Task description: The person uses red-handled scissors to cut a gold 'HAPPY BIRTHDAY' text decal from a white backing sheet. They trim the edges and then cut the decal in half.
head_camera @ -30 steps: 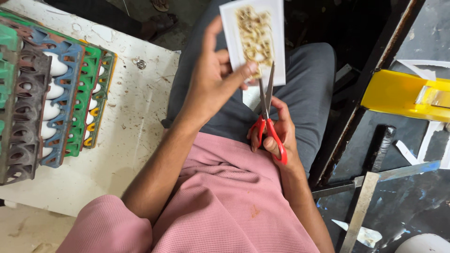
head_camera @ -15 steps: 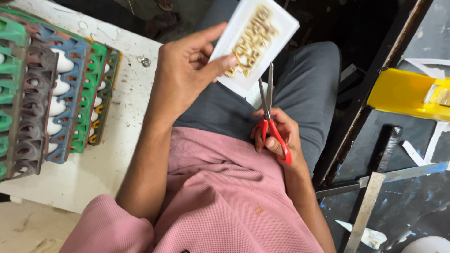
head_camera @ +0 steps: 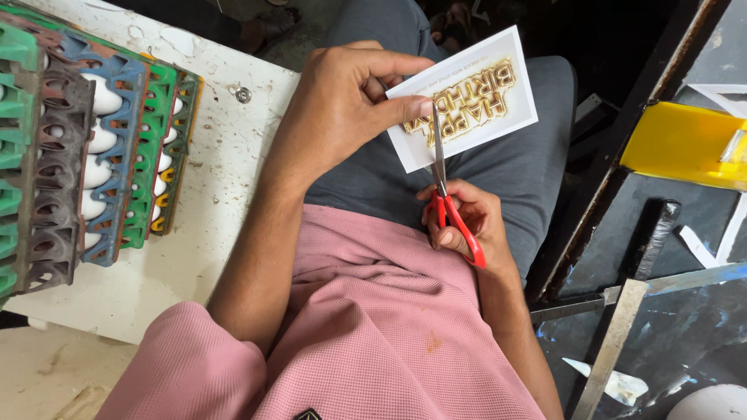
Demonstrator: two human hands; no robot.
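My left hand (head_camera: 342, 109) pinches a white card (head_camera: 498, 124) with gold lettering, held over my lap with its left end under my thumb. My right hand (head_camera: 467, 222) grips red-handled scissors (head_camera: 451, 214). Their blades point up and lie against the card's lower left edge, just below my left thumb. Grey trousers and a pink shirt lie beneath both hands.
Stacked egg trays (head_camera: 70, 148) in green, blue and brown, with white eggs, stand on a worn white table (head_camera: 210, 233) at the left. A yellow box (head_camera: 685, 144), a metal ruler (head_camera: 615, 342) and paper scraps (head_camera: 704, 245) lie on the dark surface at the right.
My left hand has turned the card from upright to slanted and brought it lower. The scissor blades have come onto its edge. The right hand has barely shifted.
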